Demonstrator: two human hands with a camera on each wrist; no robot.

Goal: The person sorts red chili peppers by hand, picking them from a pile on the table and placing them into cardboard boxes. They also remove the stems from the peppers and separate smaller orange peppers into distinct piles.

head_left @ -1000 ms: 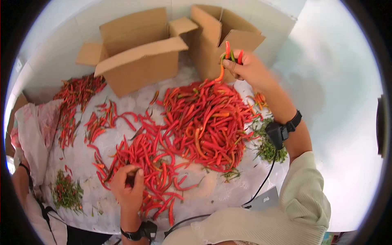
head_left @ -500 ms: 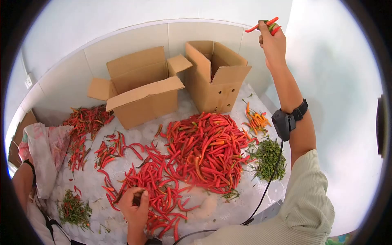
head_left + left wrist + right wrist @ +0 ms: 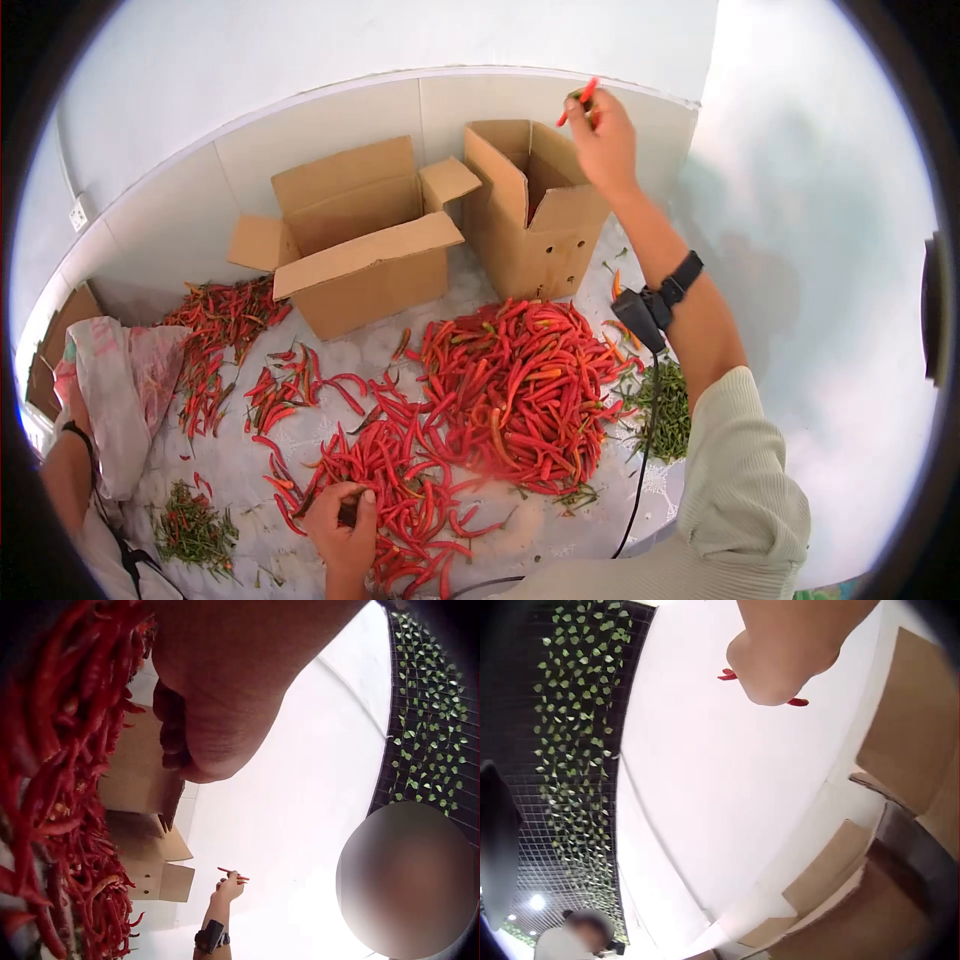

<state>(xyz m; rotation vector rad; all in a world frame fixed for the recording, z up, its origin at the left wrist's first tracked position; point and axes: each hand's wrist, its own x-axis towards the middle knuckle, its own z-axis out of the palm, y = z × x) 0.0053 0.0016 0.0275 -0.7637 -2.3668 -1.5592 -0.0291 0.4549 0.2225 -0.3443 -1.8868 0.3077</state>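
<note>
My right hand [image 3: 605, 140] is raised at the right box's back right edge and pinches a few chili peppers [image 3: 590, 90]. Red ends of these chilies [image 3: 799, 702] stick out on both sides of the hand in the right wrist view. Low at the front, my left hand [image 3: 342, 530] is at the edge of a loose spread of red chilies [image 3: 400, 450], its thumb and fingers bent toward each other. I cannot tell whether it holds anything. Behind the spread rises a large heap of red chilies [image 3: 520, 390].
Two open cardboard boxes, a left one [image 3: 370, 290] and a tall right one [image 3: 540, 250], stand at the back. Green chilies [image 3: 660, 410] lie at right, green ones [image 3: 195, 530] at front left. Another person's arm [image 3: 68, 485] is beside a plastic bag [image 3: 115, 400]. A cable [image 3: 645, 470] trails from my right wrist.
My right hand has lifted the chilies up from in front of the right box, swung out right, then come back left toward the box. The head view has tilted upward. My left hand stays by the spread.
</note>
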